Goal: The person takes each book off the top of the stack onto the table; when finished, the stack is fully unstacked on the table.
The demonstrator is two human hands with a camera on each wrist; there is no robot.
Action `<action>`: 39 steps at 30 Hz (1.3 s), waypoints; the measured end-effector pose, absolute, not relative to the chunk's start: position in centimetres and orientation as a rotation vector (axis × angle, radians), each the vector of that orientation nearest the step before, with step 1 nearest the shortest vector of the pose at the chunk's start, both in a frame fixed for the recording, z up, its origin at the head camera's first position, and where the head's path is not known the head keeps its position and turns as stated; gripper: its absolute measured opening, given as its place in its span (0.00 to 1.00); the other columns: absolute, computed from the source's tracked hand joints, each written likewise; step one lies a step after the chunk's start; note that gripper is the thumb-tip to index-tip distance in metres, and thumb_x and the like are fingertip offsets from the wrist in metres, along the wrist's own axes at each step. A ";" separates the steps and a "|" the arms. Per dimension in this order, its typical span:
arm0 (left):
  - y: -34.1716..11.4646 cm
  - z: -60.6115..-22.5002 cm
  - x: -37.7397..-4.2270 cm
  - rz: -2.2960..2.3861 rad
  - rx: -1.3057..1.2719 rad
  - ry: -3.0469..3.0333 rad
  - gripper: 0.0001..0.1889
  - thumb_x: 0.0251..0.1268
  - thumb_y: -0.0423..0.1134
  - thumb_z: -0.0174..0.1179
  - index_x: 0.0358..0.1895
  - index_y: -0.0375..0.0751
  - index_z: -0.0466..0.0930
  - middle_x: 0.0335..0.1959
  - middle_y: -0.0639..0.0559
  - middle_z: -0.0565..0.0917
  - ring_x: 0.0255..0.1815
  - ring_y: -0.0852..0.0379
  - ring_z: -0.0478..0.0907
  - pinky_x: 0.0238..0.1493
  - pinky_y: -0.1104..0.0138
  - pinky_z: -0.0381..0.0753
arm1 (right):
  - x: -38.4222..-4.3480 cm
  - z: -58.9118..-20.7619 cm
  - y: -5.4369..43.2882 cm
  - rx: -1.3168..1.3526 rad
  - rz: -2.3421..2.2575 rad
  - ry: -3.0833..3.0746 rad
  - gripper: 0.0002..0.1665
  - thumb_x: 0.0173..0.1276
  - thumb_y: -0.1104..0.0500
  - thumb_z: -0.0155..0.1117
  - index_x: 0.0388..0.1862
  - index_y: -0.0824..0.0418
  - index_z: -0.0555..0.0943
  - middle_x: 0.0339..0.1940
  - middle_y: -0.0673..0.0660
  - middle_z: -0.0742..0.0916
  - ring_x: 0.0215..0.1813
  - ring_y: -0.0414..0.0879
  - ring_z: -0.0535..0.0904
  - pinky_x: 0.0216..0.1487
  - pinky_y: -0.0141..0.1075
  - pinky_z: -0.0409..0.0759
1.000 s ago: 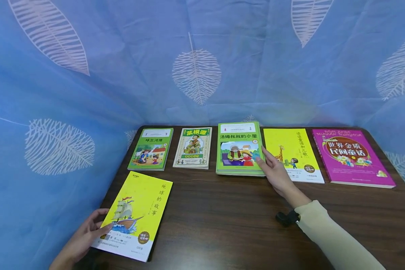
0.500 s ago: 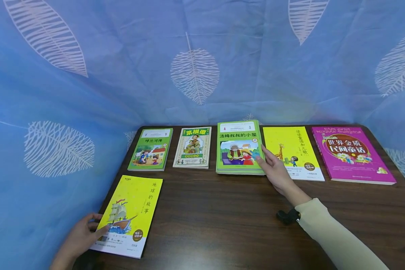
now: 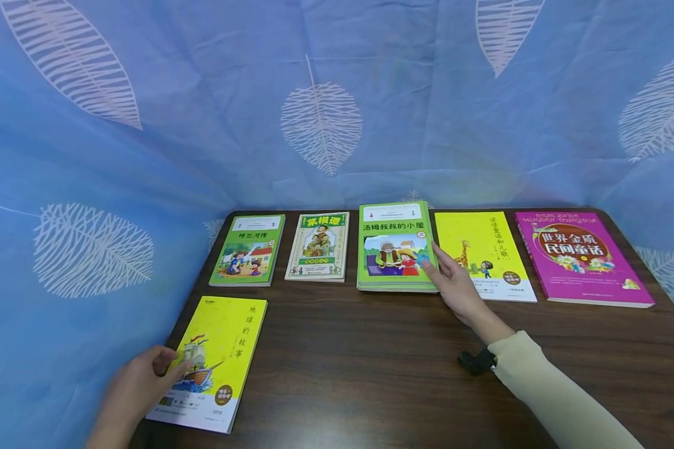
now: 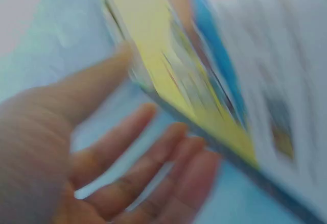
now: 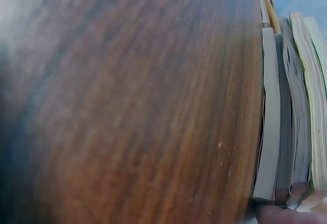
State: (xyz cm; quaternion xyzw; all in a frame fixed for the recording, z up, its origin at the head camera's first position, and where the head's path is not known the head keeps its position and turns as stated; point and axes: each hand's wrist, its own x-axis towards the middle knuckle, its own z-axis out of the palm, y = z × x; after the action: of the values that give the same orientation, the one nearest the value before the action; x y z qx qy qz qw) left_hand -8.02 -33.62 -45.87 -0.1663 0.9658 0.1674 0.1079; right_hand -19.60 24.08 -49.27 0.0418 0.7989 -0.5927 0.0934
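Observation:
A yellow book with a sailing ship (image 3: 221,337) lies flat at the left front of the table. My left hand (image 3: 140,383) is over its left edge; in the left wrist view the fingers (image 4: 168,142) are loosely extended and apart from the blurred book, gripping nothing. At the back middle, a stack of green-covered books (image 3: 395,255) has a picture of an adult and a child on its top cover. My right hand (image 3: 457,293) grips the stack's right edge, thumb on the cover. Several page edges (image 5: 301,112) show in the right wrist view, with a fingertip below them.
Along the table's (image 3: 342,368) back edge lie a green book (image 3: 247,249), a small cream book (image 3: 317,246), a yellow giraffe book (image 3: 483,249) partly behind my right hand, and a thick magenta book (image 3: 584,259). A blue leaf-patterned cloth (image 3: 219,112) hangs behind and beside the table.
My left hand has moved the yellow ship book slightly left and down, straightened it, then released it. My right hand stays at the green stack; the view shifts slightly.

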 end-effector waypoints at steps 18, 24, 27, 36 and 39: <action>-13.9 -46.1 -17.3 1.461 0.140 2.654 0.30 0.69 0.59 0.69 0.67 0.46 0.81 0.58 0.49 0.88 0.59 0.49 0.87 0.64 0.52 0.86 | -19.6 -49.4 24.3 0.150 -1.769 2.365 0.46 0.79 0.31 0.53 0.87 0.34 0.46 0.89 0.53 0.55 0.87 0.55 0.57 0.83 0.52 0.62; -8.1 -46.4 -20.0 1.423 0.225 2.568 0.41 0.69 0.68 0.63 0.74 0.43 0.74 0.66 0.46 0.84 0.65 0.48 0.84 0.66 0.50 0.84 | -19.5 -49.5 24.1 0.147 -1.760 2.379 0.46 0.79 0.31 0.53 0.88 0.35 0.47 0.89 0.54 0.56 0.87 0.56 0.58 0.83 0.51 0.64; -5.8 -46.8 -21.2 1.358 0.238 2.575 0.46 0.69 0.72 0.60 0.77 0.39 0.70 0.70 0.43 0.82 0.68 0.46 0.83 0.67 0.49 0.84 | -19.5 -49.6 24.0 0.138 -1.757 2.397 0.46 0.80 0.31 0.52 0.88 0.37 0.46 0.89 0.54 0.56 0.87 0.56 0.57 0.83 0.51 0.63; -2.0 -47.8 -24.4 1.290 0.254 2.657 0.43 0.70 0.67 0.62 0.73 0.33 0.73 0.62 0.36 0.84 0.61 0.40 0.83 0.60 0.46 0.85 | -19.6 -50.1 24.1 0.130 -1.770 2.416 0.45 0.80 0.32 0.53 0.88 0.37 0.48 0.88 0.53 0.60 0.86 0.53 0.62 0.82 0.49 0.66; -1.4 -48.0 -25.1 1.252 0.219 2.681 0.45 0.69 0.66 0.64 0.74 0.32 0.71 0.64 0.35 0.83 0.64 0.38 0.82 0.62 0.46 0.84 | -19.5 -49.9 24.2 0.127 -1.767 2.414 0.45 0.80 0.32 0.53 0.87 0.36 0.48 0.88 0.54 0.62 0.86 0.52 0.63 0.81 0.49 0.66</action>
State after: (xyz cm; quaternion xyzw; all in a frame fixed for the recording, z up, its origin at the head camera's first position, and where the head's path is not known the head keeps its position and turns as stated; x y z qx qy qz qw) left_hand -25.07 -1.42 -47.97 0.0736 0.9002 0.4203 0.0874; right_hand -19.50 24.18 -49.90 0.0423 0.8040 -0.5885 0.0739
